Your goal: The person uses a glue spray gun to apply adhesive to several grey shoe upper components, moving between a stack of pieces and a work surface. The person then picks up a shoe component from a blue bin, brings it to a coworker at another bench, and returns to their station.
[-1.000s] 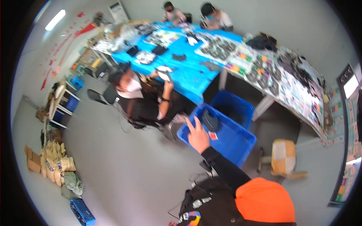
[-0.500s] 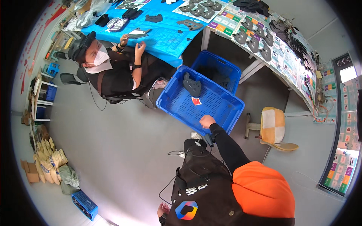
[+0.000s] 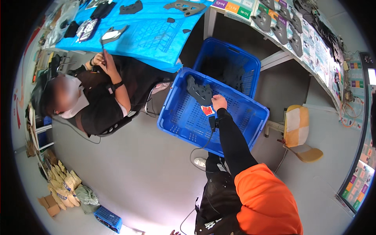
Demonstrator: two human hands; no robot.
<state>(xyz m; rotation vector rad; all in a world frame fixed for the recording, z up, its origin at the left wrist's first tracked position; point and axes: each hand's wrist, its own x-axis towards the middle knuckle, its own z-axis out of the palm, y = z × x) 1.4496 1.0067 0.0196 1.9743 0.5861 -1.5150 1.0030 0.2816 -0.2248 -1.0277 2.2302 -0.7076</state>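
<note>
Deep inside the blue plastic crate (image 3: 168, 126), my right hand (image 3: 219, 102) closes its fingers at the right edge of a dark grey moulded piece (image 3: 199, 91). The piece has a toothed, notched outline with several holes and leans near the crate's far left corner. Beside my knuckles, a red and white card (image 3: 207, 111) lies on the crate's slotted bottom. Only the fingertips of my left hand (image 3: 175, 233) show at the lower edge of the picture; they look apart, with nothing seen in them.
A second blue crate (image 3: 254, 74) holding dark pieces stands behind. At left a seated co-worker (image 3: 103, 105) handles a dark object at the blue-covered table (image 3: 152, 39). More grey pieces lie on the right table (image 3: 313, 58). A yellow and white chair (image 3: 296, 127) stands at right.
My right hand has moved from the crate's near edge across to the grey piece. My view has shifted, and my left hand has sunk mostly out of the picture. The co-worker's hands have come together.
</note>
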